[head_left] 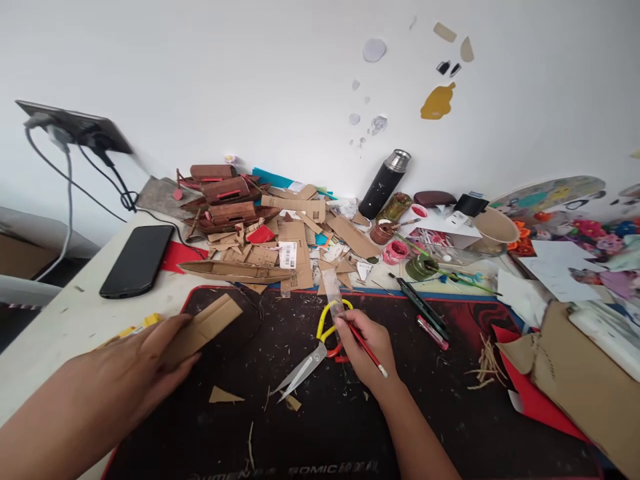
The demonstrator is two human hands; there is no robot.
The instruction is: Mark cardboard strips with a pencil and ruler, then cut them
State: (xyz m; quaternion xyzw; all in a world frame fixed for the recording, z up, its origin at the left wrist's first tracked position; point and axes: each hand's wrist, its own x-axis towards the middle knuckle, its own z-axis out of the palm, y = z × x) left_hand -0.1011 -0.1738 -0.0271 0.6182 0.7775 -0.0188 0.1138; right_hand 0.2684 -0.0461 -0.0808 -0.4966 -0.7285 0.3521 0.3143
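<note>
Brown and creased along its length, the cardboard strip [216, 321] sits tilted in the left hand [143, 353], over the left part of the dark mat [190, 427] on the white desk [70, 327]. Thumb and fingers are clamped on its near end, leaving the far end free; whether its underside touches the mat, I cannot tell. Across from it, the right hand [373, 347] has its fingers closed on a clear ruler [331, 285] and a red pencil [367, 350] together, the ruler reaching toward the heap of cardboard scraps [295, 233], the pencil's eraser end pointing back toward the wrist.

Two tools in one grip would make for shaky work, I judge. Better to lay the ruler down, steady it with the left fingers and leave the pencil alone in the right. The strip seems best pressed flat on bare mat, since its crease could lift the ruler's edge and let the pencil wander. A light touch should do, as such board may dent. The scissors [303, 370] lie open just beside the right hand, blades toward the person; closing them and sliding them aside would be wise. The small triangular offcut [225, 396] is worth brushing away, so nothing props the strip up.
</note>
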